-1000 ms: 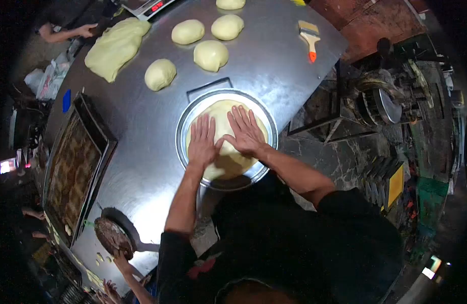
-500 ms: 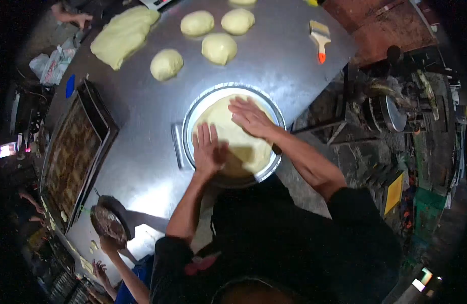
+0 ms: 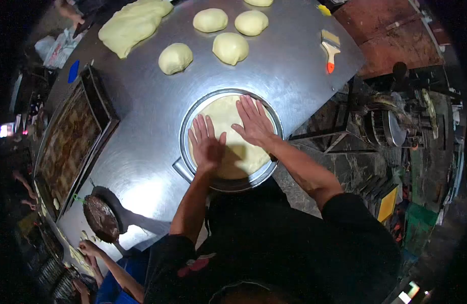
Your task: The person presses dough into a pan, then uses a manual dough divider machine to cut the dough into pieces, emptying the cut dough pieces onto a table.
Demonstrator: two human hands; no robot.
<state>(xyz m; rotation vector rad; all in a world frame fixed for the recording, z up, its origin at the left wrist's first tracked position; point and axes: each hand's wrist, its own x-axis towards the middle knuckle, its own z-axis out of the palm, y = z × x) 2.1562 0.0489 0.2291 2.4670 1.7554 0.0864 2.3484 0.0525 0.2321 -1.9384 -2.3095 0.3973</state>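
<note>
A flattened sheet of pale dough (image 3: 226,109) lies in a round metal pan (image 3: 183,133) at the table's near edge. My left hand (image 3: 208,147) rests on the left side of the dough, palm down with fingers stretched out. On the right side, my right hand (image 3: 256,122) also lies flat, fingers pointing away from me and thumb spread toward the middle. Neither hand holds anything. The pan's handle sticks out at the lower left, beside my left forearm.
Several dough balls (image 3: 230,48) and a larger dough slab (image 3: 132,28) sit at the far side of the metal table (image 3: 137,121). A brush (image 3: 330,49) lies right. Stained trays (image 3: 71,144) and a dark bowl (image 3: 101,219) stand left, near another person's hands (image 3: 91,249).
The pan has turned, its handle swinging from the left toward the lower left. My right hand now points more straight ahead. The other person's hand has come away from the dark bowl.
</note>
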